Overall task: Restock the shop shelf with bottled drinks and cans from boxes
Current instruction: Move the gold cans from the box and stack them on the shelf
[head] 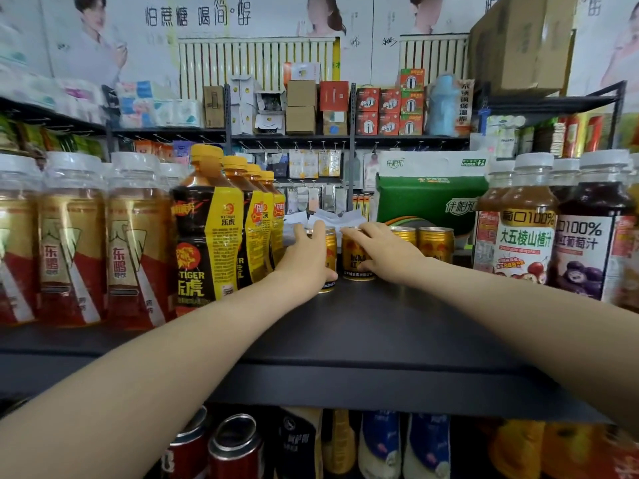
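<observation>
The left hand (307,258) curls round one gold can (331,252), and the right hand (384,254) clasps a second gold can (355,262) just beside it. Both cans stand upright on the dark shelf (363,323). Two more cans (435,244) stand behind them, between the yellow-capped bottles (211,236) and the juice bottles (529,236).

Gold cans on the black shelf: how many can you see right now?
4. One can in the left hand, one in the right hand, two standing further right before the green box. More may be hidden behind the hands.
</observation>
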A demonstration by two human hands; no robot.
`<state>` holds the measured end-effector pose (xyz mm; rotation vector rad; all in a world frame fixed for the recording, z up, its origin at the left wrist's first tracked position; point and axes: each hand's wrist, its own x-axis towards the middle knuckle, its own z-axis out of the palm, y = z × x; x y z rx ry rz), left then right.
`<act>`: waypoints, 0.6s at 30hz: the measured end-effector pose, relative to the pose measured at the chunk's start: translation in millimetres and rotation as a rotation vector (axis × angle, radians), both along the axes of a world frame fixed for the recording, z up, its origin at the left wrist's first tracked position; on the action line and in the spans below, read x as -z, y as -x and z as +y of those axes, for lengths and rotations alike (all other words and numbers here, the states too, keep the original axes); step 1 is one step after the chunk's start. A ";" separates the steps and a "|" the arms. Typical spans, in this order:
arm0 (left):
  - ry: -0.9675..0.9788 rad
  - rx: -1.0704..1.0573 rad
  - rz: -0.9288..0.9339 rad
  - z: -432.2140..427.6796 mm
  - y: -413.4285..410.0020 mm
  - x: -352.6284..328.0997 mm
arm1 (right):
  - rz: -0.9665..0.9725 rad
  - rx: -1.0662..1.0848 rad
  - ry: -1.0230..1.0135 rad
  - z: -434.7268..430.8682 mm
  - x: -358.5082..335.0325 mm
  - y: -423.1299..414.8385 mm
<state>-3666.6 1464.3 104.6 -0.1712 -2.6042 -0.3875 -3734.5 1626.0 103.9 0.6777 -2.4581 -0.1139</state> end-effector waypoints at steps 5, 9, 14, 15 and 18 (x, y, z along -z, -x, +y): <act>0.062 0.060 0.028 -2.4 10.4 4.5 | -0.030 0.022 0.063 0.7 1.9 3.2; 0.105 0.111 0.032 -5.3 10.3 2.2 | -0.016 0.043 0.034 -0.7 1.7 -0.3; 0.125 0.117 0.002 -5.6 9.7 3.5 | -0.003 0.108 0.026 -3.8 1.7 -18.5; 0.136 0.101 -0.005 -5.9 8.1 5.1 | -0.013 0.108 0.046 -3.6 1.1 -25.0; 0.199 0.030 -0.007 -5.2 -2.7 7.3 | -0.050 0.093 0.119 -3.8 -0.3 -51.9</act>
